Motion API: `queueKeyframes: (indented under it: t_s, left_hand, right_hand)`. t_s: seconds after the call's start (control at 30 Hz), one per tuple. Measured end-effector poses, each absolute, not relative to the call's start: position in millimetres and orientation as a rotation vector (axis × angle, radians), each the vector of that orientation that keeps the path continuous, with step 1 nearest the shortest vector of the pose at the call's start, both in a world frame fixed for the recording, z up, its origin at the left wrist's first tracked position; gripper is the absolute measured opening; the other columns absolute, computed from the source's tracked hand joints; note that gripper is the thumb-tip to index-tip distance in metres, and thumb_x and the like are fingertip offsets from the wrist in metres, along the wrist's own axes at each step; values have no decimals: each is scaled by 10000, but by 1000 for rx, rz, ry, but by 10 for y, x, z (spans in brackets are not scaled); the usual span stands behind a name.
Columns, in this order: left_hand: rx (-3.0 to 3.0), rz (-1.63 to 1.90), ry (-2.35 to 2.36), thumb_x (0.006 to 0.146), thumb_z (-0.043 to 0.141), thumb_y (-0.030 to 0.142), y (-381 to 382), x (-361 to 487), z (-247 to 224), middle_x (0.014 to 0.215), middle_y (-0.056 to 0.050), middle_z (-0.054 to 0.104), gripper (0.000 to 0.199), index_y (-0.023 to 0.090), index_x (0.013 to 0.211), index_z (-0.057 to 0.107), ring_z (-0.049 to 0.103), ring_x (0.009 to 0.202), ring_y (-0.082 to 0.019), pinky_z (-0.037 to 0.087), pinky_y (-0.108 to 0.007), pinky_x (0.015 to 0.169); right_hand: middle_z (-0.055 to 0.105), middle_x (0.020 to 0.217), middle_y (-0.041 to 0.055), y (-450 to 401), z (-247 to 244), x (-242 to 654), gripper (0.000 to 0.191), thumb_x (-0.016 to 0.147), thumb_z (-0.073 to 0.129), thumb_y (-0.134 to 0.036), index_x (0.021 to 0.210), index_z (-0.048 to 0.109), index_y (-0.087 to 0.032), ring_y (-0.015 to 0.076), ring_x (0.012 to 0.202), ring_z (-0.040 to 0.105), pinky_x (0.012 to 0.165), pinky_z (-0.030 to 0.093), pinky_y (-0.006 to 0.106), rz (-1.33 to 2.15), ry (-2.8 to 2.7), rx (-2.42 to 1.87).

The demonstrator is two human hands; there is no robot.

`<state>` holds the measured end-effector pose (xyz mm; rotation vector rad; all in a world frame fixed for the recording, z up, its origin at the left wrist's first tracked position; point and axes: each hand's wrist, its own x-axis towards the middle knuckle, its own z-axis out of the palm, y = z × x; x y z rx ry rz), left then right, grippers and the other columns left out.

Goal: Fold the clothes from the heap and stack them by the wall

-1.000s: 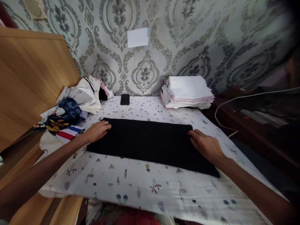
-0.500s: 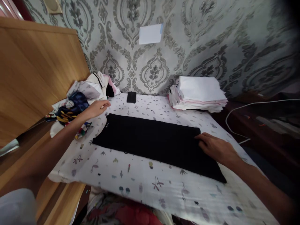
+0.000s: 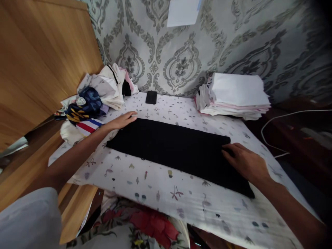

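Note:
A black garment [image 3: 176,145], folded into a long strip, lies flat across the patterned white cloth. My left hand [image 3: 123,121] rests at its far left corner, fingers stretched out and touching the edge. At the right end, my right hand [image 3: 245,162] has thumb and fingertips together on the black fabric, near its far right corner. Part of that right edge is hidden under the hand.
Loose clothes [image 3: 90,100] are heaped at the left against a wooden panel [image 3: 46,52]. A black phone-like object [image 3: 151,97] lies near the wall. Folded white clothes [image 3: 236,93] are stacked at the back right, with a white cable [image 3: 264,129] beyond.
My left hand has come down onto the garment's far left corner, which was uncovered before. The right hand stays at the right end. The camera view has shifted.

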<state>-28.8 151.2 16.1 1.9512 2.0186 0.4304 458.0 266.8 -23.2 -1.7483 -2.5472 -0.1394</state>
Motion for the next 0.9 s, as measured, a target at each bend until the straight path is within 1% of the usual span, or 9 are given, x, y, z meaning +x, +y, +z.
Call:
queueKeyframes:
  t_s: [0.1, 0.2, 0.3, 0.4, 0.57, 0.67, 0.73, 0.8, 0.9]
  left_hand:
    - [1976, 242, 2016, 907, 364, 601, 1168, -464, 451, 1057, -102, 706, 533, 167, 1009, 658, 637, 968, -248, 470, -334, 866]
    - [1803, -66, 1923, 850, 479, 614, 791, -506, 537, 729, -28, 644, 450, 193, 755, 604, 582, 696, -190, 411, -279, 639]
    - [1723, -31, 1930, 797, 563, 558, 580, -462, 428, 639, 12, 580, 359, 213, 701, 537, 527, 619, -161, 360, -261, 575]
    - [1778, 195, 1973, 813, 523, 490, 579, -460, 305, 614, 25, 544, 290, 221, 707, 512, 500, 610, -153, 359, -256, 573]
    - [1753, 162, 1854, 797, 512, 500, 689, -548, 286, 592, 25, 520, 310, 220, 666, 479, 490, 594, -151, 360, -250, 551]
    - [1752, 86, 1891, 813, 497, 477, 654, -516, 323, 614, 15, 551, 282, 222, 693, 490, 525, 607, -169, 403, -268, 570]
    - [1836, 133, 2068, 852, 471, 472, 615, -416, 338, 726, -16, 624, 264, 223, 794, 540, 594, 706, -211, 472, -315, 661]
    - [1971, 323, 2257, 912, 415, 493, 609, -265, 315, 970, -78, 682, 332, 215, 1000, 573, 643, 930, -266, 511, -394, 842]
    - [2155, 626, 2297, 977, 319, 513, 699, -41, 165, 1387, -174, 563, 520, 163, 1331, 472, 513, 1319, -283, 412, -456, 1101]
  right_hand:
    - [673, 1207, 48, 2597, -303, 4633, 308, 898, 474, -396, 1096, 674, -272, 231, 834, 685, 572, 488, 332, -134, -2452, -1723]
    - [647, 1241, 72, 2476, -372, 4670, 367, 871, 443, -454, 1122, 648, -281, 252, 806, 691, 572, 528, 373, -85, -2346, -1700]
    - [658, 1187, 125, 2378, -431, 4689, 371, 890, 392, -458, 1101, 633, -272, 310, 929, 692, 657, 569, 427, -87, -2310, -1607]
    - [677, 1111, 169, 2359, -468, 4701, 326, 919, 374, -413, 1041, 640, -269, 347, 1050, 662, 746, 573, 461, -91, -2335, -1490]
    - [688, 1084, 160, 2400, -479, 4737, 304, 918, 420, -362, 1028, 674, -236, 346, 1007, 668, 775, 568, 471, -113, -2344, -1404]
    - [690, 1096, 147, 2398, -490, 4753, 315, 935, 414, -345, 1048, 683, -225, 324, 1009, 663, 790, 563, 451, -106, -2343, -1395]
    - [690, 1100, 140, 2394, -497, 4754, 311, 933, 422, -338, 1051, 684, -218, 310, 1016, 660, 807, 559, 441, -87, -2332, -1405]
    - [689, 1105, 137, 2390, -497, 4750, 311, 927, 431, -333, 1054, 685, -206, 299, 1027, 656, 835, 552, 435, -61, -2320, -1417]
    - [689, 1112, 136, 2376, -474, 4740, 307, 925, 439, -317, 1059, 687, -195, 286, 1050, 648, 884, 537, 430, -5, -2293, -1437]
